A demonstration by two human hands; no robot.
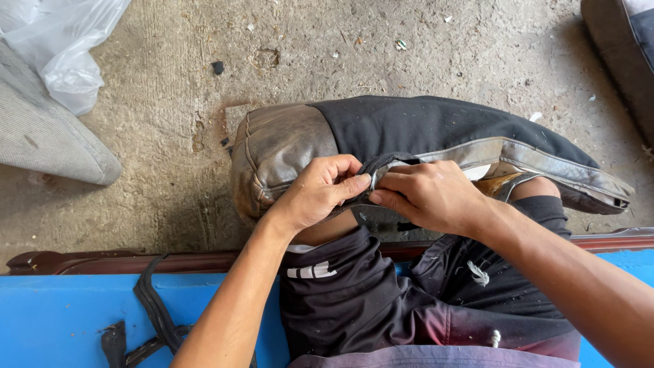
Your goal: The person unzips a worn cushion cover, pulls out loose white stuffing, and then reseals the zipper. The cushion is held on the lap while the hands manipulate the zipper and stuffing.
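I am observing the left hand point(320, 191) and right hand point(426, 194) both pinching the dark edge of a worn seat cover point(409, 136) lying across the knees, apparently working a seam; the fingertips are hiding the detail.

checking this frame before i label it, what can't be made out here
- Head view: the fingertips of the left hand and right hand curl into the seam of the seat cover, so what they pinch is hidden.
- The cover's underside is hidden by the lap.
- The grey cushion and plastic bag are cut off by the left edge.
- The black strap runs off the bottom edge.
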